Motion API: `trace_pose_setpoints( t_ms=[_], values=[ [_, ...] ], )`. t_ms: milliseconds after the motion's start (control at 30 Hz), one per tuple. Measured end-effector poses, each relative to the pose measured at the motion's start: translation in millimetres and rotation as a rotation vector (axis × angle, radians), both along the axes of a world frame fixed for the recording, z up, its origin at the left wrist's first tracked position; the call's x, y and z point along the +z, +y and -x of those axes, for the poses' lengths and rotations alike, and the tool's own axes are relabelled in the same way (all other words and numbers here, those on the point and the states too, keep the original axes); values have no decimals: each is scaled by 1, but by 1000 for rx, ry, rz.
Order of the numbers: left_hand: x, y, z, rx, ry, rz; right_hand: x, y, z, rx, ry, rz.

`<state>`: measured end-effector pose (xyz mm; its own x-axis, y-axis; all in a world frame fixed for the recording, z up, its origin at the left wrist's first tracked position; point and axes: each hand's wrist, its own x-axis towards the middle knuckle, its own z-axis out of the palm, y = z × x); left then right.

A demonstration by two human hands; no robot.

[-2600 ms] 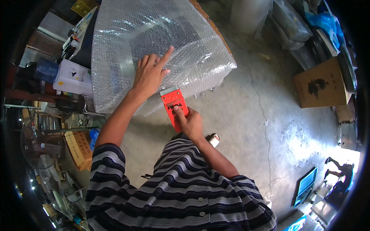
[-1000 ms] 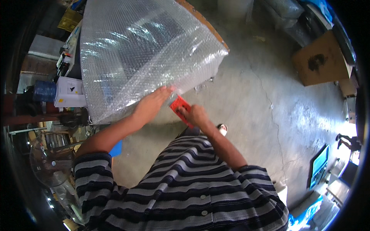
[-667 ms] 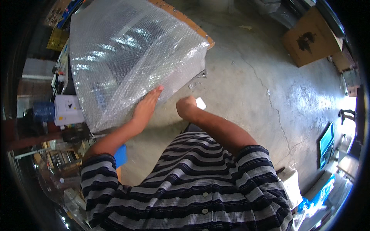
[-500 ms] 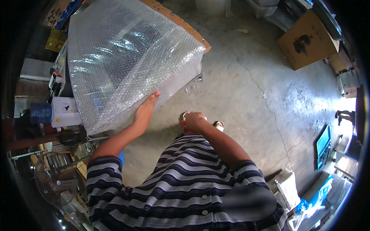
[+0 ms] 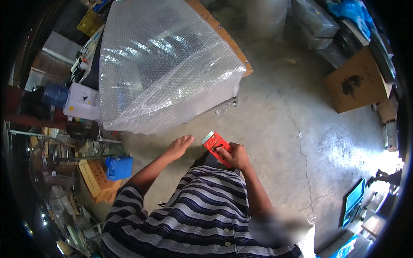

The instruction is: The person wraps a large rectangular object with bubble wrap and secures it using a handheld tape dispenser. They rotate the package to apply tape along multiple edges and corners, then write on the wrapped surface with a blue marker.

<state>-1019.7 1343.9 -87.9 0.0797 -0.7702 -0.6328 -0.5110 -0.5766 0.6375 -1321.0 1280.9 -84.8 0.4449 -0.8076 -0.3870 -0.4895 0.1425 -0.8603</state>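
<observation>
My right hand (image 5: pixel 235 155) grips a flat red rectangular thing with a silvery end (image 5: pixel 216 146) in front of my waist. Its thumb lies across the red face, and dark marks show there; the exact kind I cannot make out. My left hand (image 5: pixel 177 148) hangs in the air to the left of it, fingers stretched out, with nothing in it. Beyond both hands stands a large, bulky piece covered in clear bubble wrap (image 5: pixel 167 64). The left hand is apart from the wrap. Through the plastic, darker panels show only dimly.
A brown board edge (image 5: pixel 219 32) runs along the wrapped piece's far right side. At left are a white box (image 5: pixel 84 102), a blue jug (image 5: pixel 119 167), a carton (image 5: pixel 98 180) and a caged fan (image 5: pixel 51 172). A large carton (image 5: pixel 357 81) stands on the concrete floor (image 5: pixel 275 124) at right.
My left hand has come off the bubble wrap and drawn back toward me. My right hand has risen and turned, bringing the red thing into fuller view. The whole view has shifted.
</observation>
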Motion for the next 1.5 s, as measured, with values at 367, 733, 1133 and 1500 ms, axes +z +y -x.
trace_pose_setpoints(
  t_ms=[367, 733, 1133, 1500],
  values=[
    [136, -36, -7, 148, 579, 261, 89, 15, -55, 45, -172, 168],
    [245, -103, -96, -410, -649, 778, 97, 40, -182, -282, -386, -37],
    [192, -99, -125, -684, -1379, 684, 54, 64, -207, -389, -509, -125],
    [187, -47, -101, -1228, -1060, 874, -3, 46, -233, -328, -354, -30]
  ],
)
